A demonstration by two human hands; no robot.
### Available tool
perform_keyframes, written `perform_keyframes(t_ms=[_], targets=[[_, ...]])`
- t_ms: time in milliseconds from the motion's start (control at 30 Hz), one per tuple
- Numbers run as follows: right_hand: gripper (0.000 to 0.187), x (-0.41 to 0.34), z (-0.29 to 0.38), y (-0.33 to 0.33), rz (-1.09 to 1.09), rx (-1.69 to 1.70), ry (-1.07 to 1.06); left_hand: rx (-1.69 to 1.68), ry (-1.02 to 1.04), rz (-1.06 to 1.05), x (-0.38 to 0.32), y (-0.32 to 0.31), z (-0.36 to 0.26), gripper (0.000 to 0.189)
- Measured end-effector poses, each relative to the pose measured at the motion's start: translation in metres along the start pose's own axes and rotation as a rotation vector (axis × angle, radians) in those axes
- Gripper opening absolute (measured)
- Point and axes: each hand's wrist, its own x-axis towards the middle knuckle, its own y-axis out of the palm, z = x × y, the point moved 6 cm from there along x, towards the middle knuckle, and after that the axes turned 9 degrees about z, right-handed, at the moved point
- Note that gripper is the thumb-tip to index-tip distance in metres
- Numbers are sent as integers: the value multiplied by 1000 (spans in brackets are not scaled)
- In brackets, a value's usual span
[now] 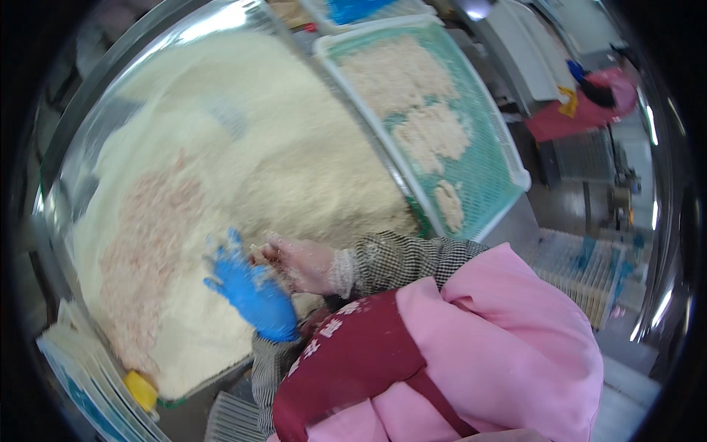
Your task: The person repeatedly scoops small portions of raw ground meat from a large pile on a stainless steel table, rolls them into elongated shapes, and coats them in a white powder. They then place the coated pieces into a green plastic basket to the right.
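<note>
My left hand, in a blue glove dusted with crumbs, is spread with its fingers apart over a bed of pale breadcrumbs. Close beside it is my right hand in a thin clear glove, its fingers curled towards the blue palm. A small crumb-coated piece shows near the right fingertips; blur hides whether they grip it. Raw pale-pink meat pieces lie heaped on the crumbs to the left. The crumbs fill a shiny metal basin.
A white-rimmed tray with green mesh stands along the basin's right side, bearing flat crumb-coated pieces. Stacked trays and a yellow object are at lower left. Another person in a pink apron works at upper right.
</note>
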Motion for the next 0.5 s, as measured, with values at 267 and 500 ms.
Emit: perform_keyframes(t_ms=[267,500], targets=[[62,-264,191,-48,-533,-765,-507,-93,-89,129,-38,3,9,55],[66,-338,163,-149,-949,-1118,-349,-237,-74,125,-54,14,28,47]])
